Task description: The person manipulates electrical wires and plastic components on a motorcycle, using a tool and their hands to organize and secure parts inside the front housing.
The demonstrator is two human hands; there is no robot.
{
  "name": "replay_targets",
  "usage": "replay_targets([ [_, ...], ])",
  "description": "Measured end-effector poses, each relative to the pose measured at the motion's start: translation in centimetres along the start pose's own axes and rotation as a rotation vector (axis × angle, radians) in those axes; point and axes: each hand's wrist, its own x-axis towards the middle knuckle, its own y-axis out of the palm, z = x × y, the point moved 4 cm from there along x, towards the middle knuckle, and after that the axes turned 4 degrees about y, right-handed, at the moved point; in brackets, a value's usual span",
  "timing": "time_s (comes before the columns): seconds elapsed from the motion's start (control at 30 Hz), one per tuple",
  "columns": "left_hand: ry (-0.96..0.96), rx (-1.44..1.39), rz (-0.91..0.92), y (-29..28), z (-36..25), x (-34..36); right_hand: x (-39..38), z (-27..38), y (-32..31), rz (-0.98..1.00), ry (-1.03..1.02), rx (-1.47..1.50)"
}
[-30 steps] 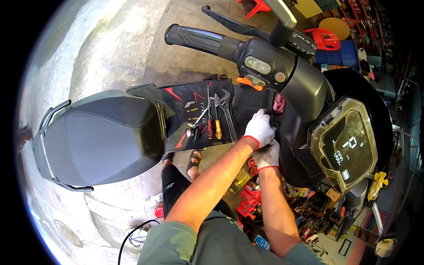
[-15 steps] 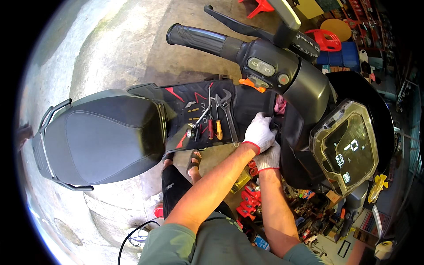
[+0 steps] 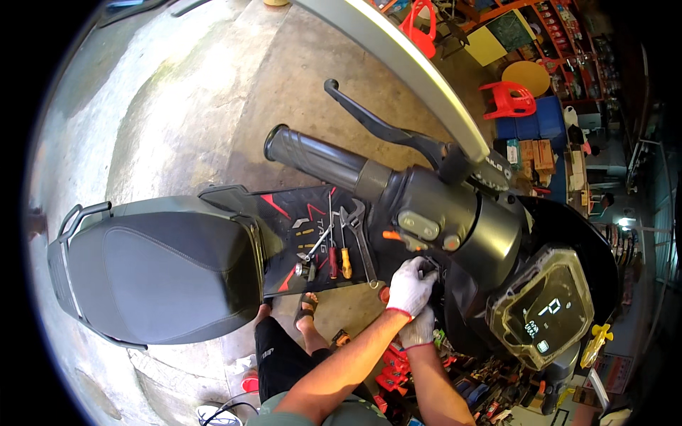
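The person's two gloved hands meet just right of the lower centre of the frame, close together, the left hand (image 3: pixel 413 286) above and the right hand (image 3: pixel 419 328) below and partly covered by it. The left hand's fingers are bent inward, their tips against or just beside the black inner front panel (image 3: pixel 462 309) of the scooter; whether they pinch anything there cannot be told. The right hand's fingers are hidden behind the left hand and the panel edge, so their state cannot be told either. The panel lies directly to the right of both hands, beneath the handlebar. Above the hands, the switch housing (image 3: pixel 433 213) shows an orange lever (image 3: pixel 392 236), and the black grip (image 3: pixel 312 157) runs from it toward the upper left, with the brake lever (image 3: pixel 383 130) beyond. To the right, the lit display (image 3: pixel 545 319) faces up. Left of the hands, on the dark footboard mat (image 3: pixel 280 238), lie an adjustable wrench (image 3: pixel 364 248), a yellow-handled screwdriver (image 3: pixel 346 263) and a red-handled screwdriver (image 3: pixel 333 263), side by side. Farther left is the black seat (image 3: pixel 177 277). Below the mat appears a sandalled foot (image 3: pixel 307 309); at the upper right stands a red plastic chair (image 3: pixel 509 99) near blue boxes (image 3: pixel 536 119).
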Motion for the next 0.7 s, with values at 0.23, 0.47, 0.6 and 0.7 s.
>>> replay_targets([
  [0.23, 0.241, 0.296, 0.072, -0.2, 0.4, 0.5, -3.4, -1.3, -5.6, -0.338, -0.095, -0.401],
  [0.47, 0.669, 0.814, 0.086, 1.3, 1.0, 0.2, -0.9, -3.0, -9.9, -0.387, -0.219, -0.757],
  [0.6, 0.456, 0.387, 0.082, 0.6, 1.8, 0.9, -0.5, -3.2, -8.3, -0.275, -0.153, -0.411],
  [0.7, 0.394, 0.291, 0.079, 0.5, 1.8, 1.3, -1.3, -2.3, -6.1, -0.316, -0.060, -0.395],
])
